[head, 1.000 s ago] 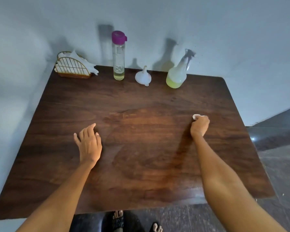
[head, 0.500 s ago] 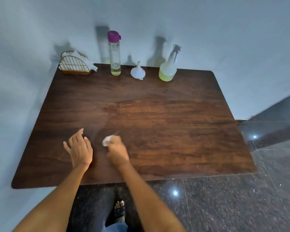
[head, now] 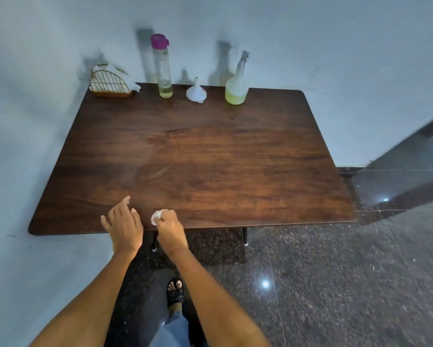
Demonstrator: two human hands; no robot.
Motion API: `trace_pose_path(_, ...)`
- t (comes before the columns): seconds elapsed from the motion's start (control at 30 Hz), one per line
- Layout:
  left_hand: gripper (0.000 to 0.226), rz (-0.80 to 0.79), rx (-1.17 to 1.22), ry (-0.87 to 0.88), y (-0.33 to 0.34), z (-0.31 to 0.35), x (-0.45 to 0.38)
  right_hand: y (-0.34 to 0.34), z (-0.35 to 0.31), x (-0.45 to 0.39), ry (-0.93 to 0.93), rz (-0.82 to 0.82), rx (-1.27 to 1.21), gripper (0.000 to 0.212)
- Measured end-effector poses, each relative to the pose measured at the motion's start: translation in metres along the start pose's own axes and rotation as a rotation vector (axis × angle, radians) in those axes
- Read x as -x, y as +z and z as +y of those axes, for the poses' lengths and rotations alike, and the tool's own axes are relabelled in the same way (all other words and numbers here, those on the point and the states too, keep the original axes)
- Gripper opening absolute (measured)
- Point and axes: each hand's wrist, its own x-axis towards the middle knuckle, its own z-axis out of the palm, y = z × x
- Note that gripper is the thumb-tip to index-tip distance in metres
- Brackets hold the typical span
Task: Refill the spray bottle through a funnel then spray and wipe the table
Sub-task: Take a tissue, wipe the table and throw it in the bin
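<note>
Our right hand (head: 170, 227) sat at the near edge of the table (head: 210, 159), knuckles up, fingers curled tight round a small white wad of tissue (head: 156, 217) that poked out on the left side of the fist. The wad was pressed on the wood just inside the edge. The right forearm ran down and to the right, out of the bottom of the head view.

Our left hand (head: 124, 225) lay just beside it, to the left, palm down, fingers straight and a bit spread, pointing away toward the wall and gripping nothing. We could not tell if the palm was flat on the wood or just above it. Its wrist hung past the table edge; the forearm ran down-left out of view.

Farther out, along the far edge against the wall: the spray bottle (head: 236, 85) on the right with yellow-green liquid low in it, the white funnel (head: 196, 92) upside down, spout up, just left of it, then a tall clear bottle (head: 162, 67) with a purple cap and a little liquid, then a gold wire napkin holder (head: 110, 83) with white tissue in the far left corner.

A sandalled foot (head: 175, 291) stood on the dark speckled floor below.
</note>
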Motion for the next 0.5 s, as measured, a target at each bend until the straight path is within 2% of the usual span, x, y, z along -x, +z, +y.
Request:
trace_pose_path(0.13,0.033,0.009,-0.014,0.026,0.002,0.006,0.018,-0.058,0.105,0.028,0.218,0.31,-0.002,0.042)
trace_pose_path(0.23,0.034,-0.025,0.003,0.05,0.008,0.022,0.035,-0.114,0.188,0.066,0.48,0.546,-0.009,0.032)
trace_pose_path(0.33,0.034,-0.06,0.009,0.096,0.016,0.043,0.052,-0.138,0.222,0.089,0.622,0.754,-0.045,0.031)
trace_pose_path(0.4,0.035,-0.079,0.0,0.129,0.023,0.061,0.062,-0.123,0.209,0.086,0.584,0.724,-0.074,0.036)
trace_pose_path(0.5,0.035,-0.118,-0.007,0.191,0.034,0.092,0.077,-0.071,0.165,0.082,0.206,0.45,-0.09,0.044)
